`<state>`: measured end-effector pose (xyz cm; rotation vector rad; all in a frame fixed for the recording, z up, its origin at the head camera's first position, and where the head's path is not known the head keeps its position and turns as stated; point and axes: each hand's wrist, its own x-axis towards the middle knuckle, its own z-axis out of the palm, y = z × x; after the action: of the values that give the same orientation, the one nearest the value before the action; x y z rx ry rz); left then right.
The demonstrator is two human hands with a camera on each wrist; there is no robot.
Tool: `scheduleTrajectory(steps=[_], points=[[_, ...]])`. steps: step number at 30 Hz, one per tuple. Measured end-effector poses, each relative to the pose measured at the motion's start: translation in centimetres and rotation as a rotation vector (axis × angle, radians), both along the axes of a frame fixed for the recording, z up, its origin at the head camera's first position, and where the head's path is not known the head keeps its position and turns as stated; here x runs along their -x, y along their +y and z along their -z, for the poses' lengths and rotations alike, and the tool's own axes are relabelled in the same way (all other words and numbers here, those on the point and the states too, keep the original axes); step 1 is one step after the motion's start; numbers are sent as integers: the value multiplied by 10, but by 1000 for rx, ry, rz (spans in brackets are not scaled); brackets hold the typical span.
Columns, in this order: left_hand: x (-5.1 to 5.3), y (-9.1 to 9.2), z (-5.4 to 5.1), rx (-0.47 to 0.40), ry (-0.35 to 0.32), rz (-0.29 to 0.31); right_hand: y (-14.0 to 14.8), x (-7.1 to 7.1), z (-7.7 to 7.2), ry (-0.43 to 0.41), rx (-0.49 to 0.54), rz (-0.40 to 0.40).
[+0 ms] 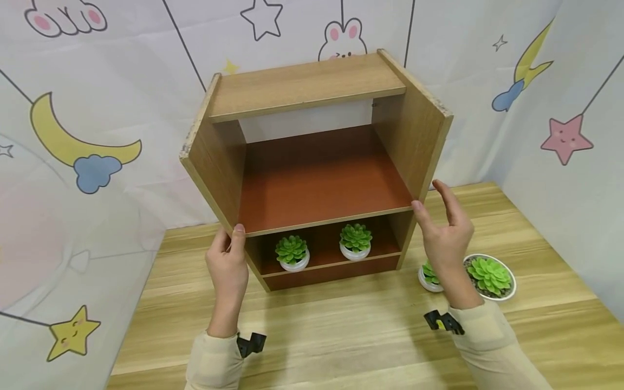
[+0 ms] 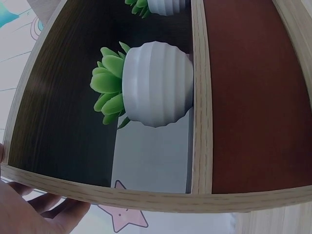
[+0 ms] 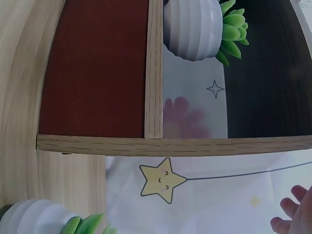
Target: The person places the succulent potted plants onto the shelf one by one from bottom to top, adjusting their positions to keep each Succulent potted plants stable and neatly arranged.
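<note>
A wooden shelf unit with a red-brown middle board stands upright on the table. My left hand grips its left side panel, thumb at the front edge; in the left wrist view the fingers lie along the panel's outer face. At the right panel, my right hand has its fingers spread, the thumb tip at the front edge; the right wrist view shows its fingertips apart from the panel. On the lower shelf sit two potted succulents, the left one and the right one, in white ribbed pots.
Right of the unit, a small potted succulent stands partly behind my right hand. Beside it is a larger succulent in a white bowl. A printed cloth hangs behind and beside the wood-grain table.
</note>
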<state>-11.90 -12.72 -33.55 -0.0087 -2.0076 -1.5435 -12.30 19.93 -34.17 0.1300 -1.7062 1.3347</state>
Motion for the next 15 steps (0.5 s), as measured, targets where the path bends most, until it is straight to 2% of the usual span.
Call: scheduleTrajectory(steps=[8,11,15], points=[[18,-10,28,-23,-14,-2,5,-6,0,-38,-3,52],[19,-12,31,-32,-9,-7,7,-8,-1,-46,-3,66],[18,-12,30,-37,-7,-16,10,-9,0,-52,-15,80]])
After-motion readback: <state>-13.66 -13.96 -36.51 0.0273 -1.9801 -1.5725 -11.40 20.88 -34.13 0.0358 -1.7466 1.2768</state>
